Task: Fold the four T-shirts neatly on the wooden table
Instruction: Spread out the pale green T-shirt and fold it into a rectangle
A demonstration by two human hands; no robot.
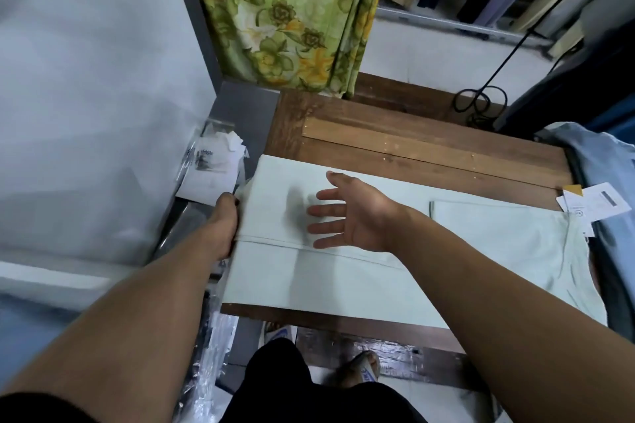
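Observation:
A pale mint T-shirt [309, 282] lies spread lengthwise across the wooden table [412, 151], with its sides folded in and a hem line running across its left part. My left hand [223, 223] grips the shirt's left edge at the table's left side. My right hand [347, 213] hovers flat over the left part of the shirt, fingers straight and spread, casting a shadow on the cloth. The shirt's sleeve and collar end [508, 233] lies at the right.
Blue denim clothing [604, 175] with paper tags [598, 203] is heaped at the table's right edge. Plastic bags and papers [213, 165] sit left of the table. A floral curtain [292, 14] hangs behind. A black cable [481, 99] coils at the far right.

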